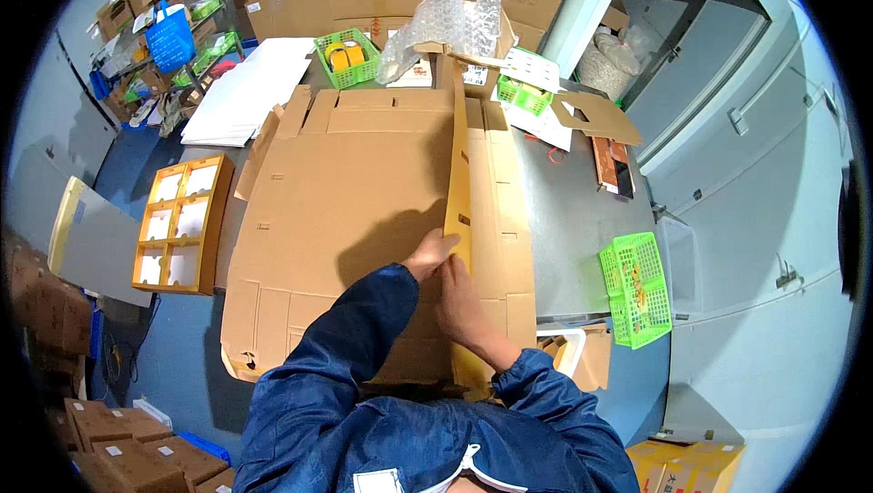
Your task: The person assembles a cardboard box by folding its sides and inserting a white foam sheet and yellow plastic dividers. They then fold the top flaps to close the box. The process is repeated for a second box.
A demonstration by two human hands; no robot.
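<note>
A long golden-yellow cardboard strip (458, 188) with slots cut in it runs away from me, raised on edge above a large flat sheet of brown cardboard (364, 184). My left hand (431, 255) is closed on the strip's edge, with fingertips pinched near a slot. Just nearer to me, my right hand (462, 304) also grips the strip, its thumb close to the left hand's fingers. The part of the strip below my right hand is partly covered by my wrist. Slits and fold lines mark the brown sheet.
A yellow compartment box (182, 226) stands at the left, beside white sheets (250, 93). Green baskets (347, 58) stand at the back and a green basket (635, 289) at the right. Bubble wrap (443, 29) lies behind the strip; a phone (623, 178) rests on the grey table (577, 229).
</note>
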